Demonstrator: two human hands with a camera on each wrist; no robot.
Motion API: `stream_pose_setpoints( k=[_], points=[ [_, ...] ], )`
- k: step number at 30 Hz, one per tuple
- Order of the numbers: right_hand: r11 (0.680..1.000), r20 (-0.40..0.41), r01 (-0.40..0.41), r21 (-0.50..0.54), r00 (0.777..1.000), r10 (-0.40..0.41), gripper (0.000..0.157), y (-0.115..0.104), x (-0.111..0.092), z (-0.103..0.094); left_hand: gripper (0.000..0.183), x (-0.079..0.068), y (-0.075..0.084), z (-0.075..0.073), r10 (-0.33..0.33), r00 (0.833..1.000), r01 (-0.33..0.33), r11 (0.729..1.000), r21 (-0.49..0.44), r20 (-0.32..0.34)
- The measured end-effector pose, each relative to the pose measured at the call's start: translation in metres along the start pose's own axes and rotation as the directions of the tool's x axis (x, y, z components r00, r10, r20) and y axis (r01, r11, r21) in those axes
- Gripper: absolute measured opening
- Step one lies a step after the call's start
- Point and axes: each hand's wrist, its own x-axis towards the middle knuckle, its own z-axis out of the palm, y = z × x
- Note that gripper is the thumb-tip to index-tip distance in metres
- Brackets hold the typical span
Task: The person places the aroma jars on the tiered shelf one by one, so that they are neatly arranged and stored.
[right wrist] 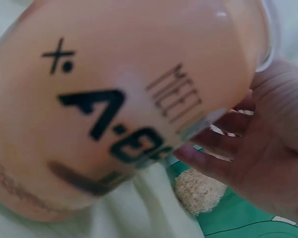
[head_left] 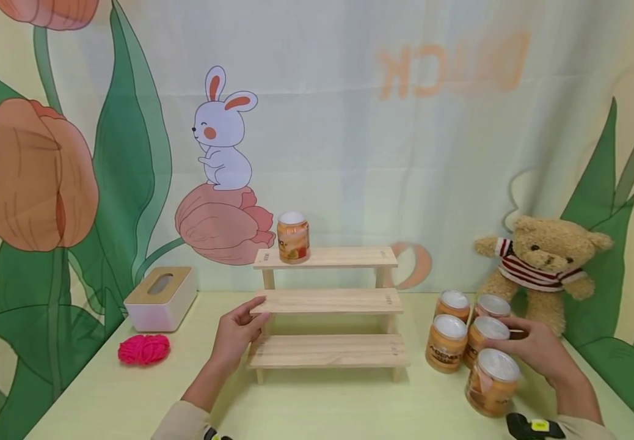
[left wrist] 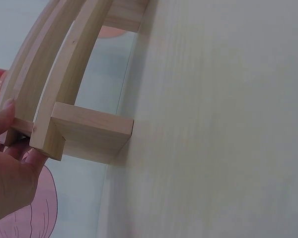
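Note:
A three-step wooden shelf rack point(head_left: 325, 351) stands mid-table. At its left side my left hand point(head_left: 240, 333) grips the end of the middle board; in the left wrist view, the fingers point(left wrist: 36, 157) wrap the wood. One orange-labelled can point(head_left: 293, 238) stands at the left of the top step. Several similar cans cluster right of the rack. My right hand point(head_left: 539, 348) holds a can point(head_left: 484, 333) in that cluster, thumb on its near side and fingers behind. A nearer can point(head_left: 493, 384) fills the right wrist view and hides the held one there.
Behind the cans sits a teddy bear point(head_left: 548, 263) in a striped shirt. At the table's left are a tissue box point(head_left: 160, 299) with a wooden lid and a bundle of pink yarn point(head_left: 143, 350). A printed curtain point(head_left: 322, 122) hangs along the back.

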Motion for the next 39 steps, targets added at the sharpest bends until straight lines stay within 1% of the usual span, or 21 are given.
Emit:
stream_pose_setpoints(
  k=[2,4,10,13,17,21,24,27,31,36,39],
  points=[
    [1.000,-0.003,-0.020,0.003,1.000,0.020,0.083,-0.001,-0.001,-0.004,0.040,0.000,0.000,0.000,-0.001,1.000,0.001,1.000,0.009,-0.001],
    [1.000,-0.019,-0.022,0.008,1.000,0.022,0.085,-0.003,-0.003,-0.008,0.040,0.000,-0.001,0.000,-0.003,1.000,0.003,1.000,0.017,-0.001],
    [1.000,-0.102,0.017,0.021,0.995,-0.015,0.085,-0.013,-0.009,-0.016,0.040,0.001,0.000,0.000,0.000,1.000,0.000,1.000,0.020,0.000],
    [0.999,-0.138,0.025,0.036,0.990,-0.020,0.087,-0.019,-0.011,-0.018,0.040,0.001,0.000,0.000,0.002,1.000,-0.002,1.000,0.011,0.000],
    [0.996,-0.205,0.049,0.071,0.978,-0.034,0.085,-0.026,-0.014,-0.019,0.040,0.001,0.000,0.000,-0.002,1.000,0.002,1.000,0.006,-0.001],
    [0.987,-0.267,0.102,0.122,0.961,-0.066,0.080,-0.032,-0.015,-0.021,0.040,0.001,0.000,0.001,-0.006,1.000,0.006,1.000,0.011,-0.003],
    [0.978,-0.283,0.135,0.160,0.955,-0.085,0.079,-0.035,-0.017,-0.024,0.040,0.001,-0.001,0.001,-0.009,1.000,0.009,1.000,0.008,-0.005],
    [0.968,-0.287,0.151,0.201,0.954,-0.089,0.078,-0.037,-0.018,-0.026,0.040,0.001,-0.002,0.001,-0.011,1.000,0.011,1.000,-0.001,-0.005],
    [0.964,-0.302,0.142,0.225,0.951,-0.070,0.079,-0.042,-0.019,-0.027,0.040,0.002,-0.002,0.001,-0.009,1.000,0.009,1.000,0.005,-0.007],
    [0.970,-0.330,0.132,0.205,0.942,-0.058,0.077,-0.048,-0.020,-0.027,0.040,0.001,0.000,0.001,-0.008,1.000,0.009,1.000,0.017,-0.006],
    [0.975,-0.340,0.132,0.176,0.938,-0.066,0.078,-0.054,-0.020,-0.026,0.040,0.000,0.000,0.001,-0.009,1.000,0.009,1.000,0.016,-0.003]
  ],
)
